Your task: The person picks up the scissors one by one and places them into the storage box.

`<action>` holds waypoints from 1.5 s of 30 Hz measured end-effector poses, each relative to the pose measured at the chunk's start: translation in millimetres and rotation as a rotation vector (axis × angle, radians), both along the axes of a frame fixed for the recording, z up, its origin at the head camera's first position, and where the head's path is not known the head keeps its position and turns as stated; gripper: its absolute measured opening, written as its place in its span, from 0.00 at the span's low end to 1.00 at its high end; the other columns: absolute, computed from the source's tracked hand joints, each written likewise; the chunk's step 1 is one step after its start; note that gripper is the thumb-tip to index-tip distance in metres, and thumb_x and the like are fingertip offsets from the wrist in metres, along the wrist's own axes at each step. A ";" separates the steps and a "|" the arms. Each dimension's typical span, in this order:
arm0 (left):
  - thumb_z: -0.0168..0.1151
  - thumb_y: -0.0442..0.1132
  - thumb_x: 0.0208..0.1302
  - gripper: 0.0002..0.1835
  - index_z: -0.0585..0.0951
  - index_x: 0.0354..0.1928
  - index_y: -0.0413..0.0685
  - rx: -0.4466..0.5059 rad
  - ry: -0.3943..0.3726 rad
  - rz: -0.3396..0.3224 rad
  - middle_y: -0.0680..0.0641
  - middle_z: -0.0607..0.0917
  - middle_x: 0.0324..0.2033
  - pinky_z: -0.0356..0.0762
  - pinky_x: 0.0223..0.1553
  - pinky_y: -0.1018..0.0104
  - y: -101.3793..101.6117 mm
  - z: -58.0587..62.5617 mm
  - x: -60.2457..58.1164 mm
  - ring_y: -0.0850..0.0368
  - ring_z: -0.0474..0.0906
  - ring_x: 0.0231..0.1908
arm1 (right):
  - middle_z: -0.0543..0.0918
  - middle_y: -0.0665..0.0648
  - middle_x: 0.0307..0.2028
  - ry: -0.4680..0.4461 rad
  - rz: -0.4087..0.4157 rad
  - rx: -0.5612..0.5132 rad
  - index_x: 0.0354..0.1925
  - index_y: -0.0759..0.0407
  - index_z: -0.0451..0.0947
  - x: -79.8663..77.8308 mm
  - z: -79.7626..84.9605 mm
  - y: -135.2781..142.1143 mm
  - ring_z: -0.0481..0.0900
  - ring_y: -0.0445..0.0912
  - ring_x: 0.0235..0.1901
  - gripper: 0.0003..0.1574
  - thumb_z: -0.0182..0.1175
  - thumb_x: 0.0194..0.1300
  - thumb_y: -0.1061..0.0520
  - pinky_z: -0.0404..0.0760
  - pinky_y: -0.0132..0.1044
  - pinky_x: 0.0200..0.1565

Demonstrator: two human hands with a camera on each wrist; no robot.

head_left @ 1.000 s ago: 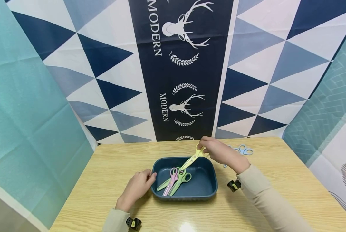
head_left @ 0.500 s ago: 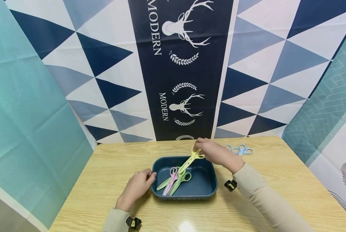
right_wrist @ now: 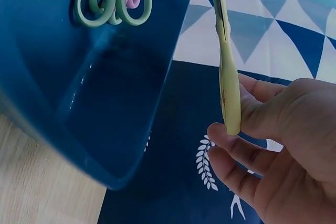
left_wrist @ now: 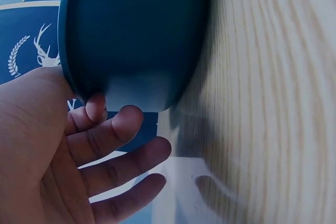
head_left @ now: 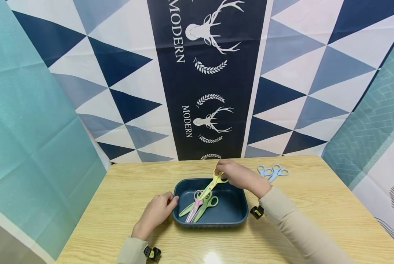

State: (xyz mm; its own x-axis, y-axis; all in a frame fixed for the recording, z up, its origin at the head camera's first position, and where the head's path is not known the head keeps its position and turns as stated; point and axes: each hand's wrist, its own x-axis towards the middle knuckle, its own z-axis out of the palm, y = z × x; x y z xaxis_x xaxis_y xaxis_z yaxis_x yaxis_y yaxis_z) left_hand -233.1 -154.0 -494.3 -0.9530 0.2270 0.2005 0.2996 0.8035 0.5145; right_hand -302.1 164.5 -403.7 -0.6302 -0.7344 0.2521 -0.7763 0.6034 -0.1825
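Note:
In the head view, my right hand point(head_left: 240, 177) pinches yellow scissors point(head_left: 211, 186) by the handle, blades slanting down to the left over a dark blue plastic bin point(head_left: 228, 223). The right wrist view shows these scissors point(right_wrist: 230, 85) edge-on between thumb and fingers, beside the bin's wall. Inside the bin lie pink scissors point(head_left: 194, 210) and green scissors point(head_left: 201, 210), with more green scissors partly beneath them. My left hand point(head_left: 155, 213) holds the bin's left rim. Its thumb goes over the rim and a fingertip touches the outer wall point(left_wrist: 136, 40); the other fingers are loosely bent.
Two pairs of light blue scissors point(head_left: 273, 171) lie at the back right of the wooden table point(head_left: 124, 190), behind the right forearm. A patterned cloth point(head_left: 213, 84) hangs along the table's back edge. Both wrists carry small black devices.
My right hand has moved left and slightly down with the yellow scissors, bringing their tips over the pink pair. The light blue scissors show more fully. My left hand has stayed in place.

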 end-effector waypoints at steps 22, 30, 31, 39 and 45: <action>0.57 0.48 0.77 0.19 0.71 0.24 0.55 0.001 -0.010 -0.003 0.59 0.64 0.15 0.57 0.20 0.73 0.3 0.8 -0.2 0.67 0.61 0.16 | 0.82 0.55 0.41 -0.062 0.038 0.026 0.42 0.61 0.85 -0.4 -7.3 -18.4 0.83 0.48 0.43 0.14 0.68 0.60 0.75 0.84 0.39 0.48; 0.57 0.48 0.77 0.19 0.71 0.24 0.56 0.010 -0.020 -0.002 0.60 0.64 0.15 0.57 0.20 0.73 -0.2 1.6 1.1 0.68 0.61 0.15 | 0.82 0.54 0.40 -0.086 0.031 0.049 0.41 0.61 0.84 -1.6 -11.4 -23.9 0.82 0.46 0.42 0.13 0.68 0.61 0.73 0.84 0.38 0.48; 0.57 0.48 0.77 0.19 0.71 0.24 0.56 0.010 -0.020 -0.003 0.60 0.64 0.15 0.57 0.20 0.73 -0.3 1.3 1.0 0.68 0.61 0.15 | 0.82 0.54 0.40 -0.084 0.032 0.052 0.41 0.61 0.84 -1.6 -11.8 -24.6 0.82 0.46 0.42 0.13 0.68 0.61 0.73 0.84 0.38 0.47; 0.56 0.49 0.77 0.19 0.71 0.25 0.56 0.012 -0.029 -0.006 0.60 0.64 0.15 0.57 0.20 0.73 -0.3 0.2 0.1 0.67 0.60 0.15 | 0.81 0.54 0.39 -0.112 0.026 0.073 0.42 0.59 0.85 -1.7 -14.5 -30.5 0.80 0.43 0.41 0.12 0.67 0.63 0.72 0.84 0.36 0.46; 0.56 0.49 0.78 0.19 0.70 0.24 0.56 0.017 -0.029 -0.008 0.60 0.64 0.14 0.57 0.19 0.73 -0.5 0.7 0.9 0.67 0.59 0.15 | 0.82 0.54 0.40 -0.119 0.034 0.085 0.42 0.59 0.85 -1.0 -15.9 -34.4 0.81 0.43 0.41 0.12 0.68 0.62 0.72 0.84 0.34 0.45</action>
State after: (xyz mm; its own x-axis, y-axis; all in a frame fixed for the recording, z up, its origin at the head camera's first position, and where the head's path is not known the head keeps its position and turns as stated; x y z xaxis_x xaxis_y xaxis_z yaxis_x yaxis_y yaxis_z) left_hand -232.2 -154.4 -493.6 -0.9566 0.2317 0.1768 0.2911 0.7919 0.5368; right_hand -303.0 130.1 -419.6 -0.6266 -0.7710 0.1134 -0.7722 0.5946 -0.2240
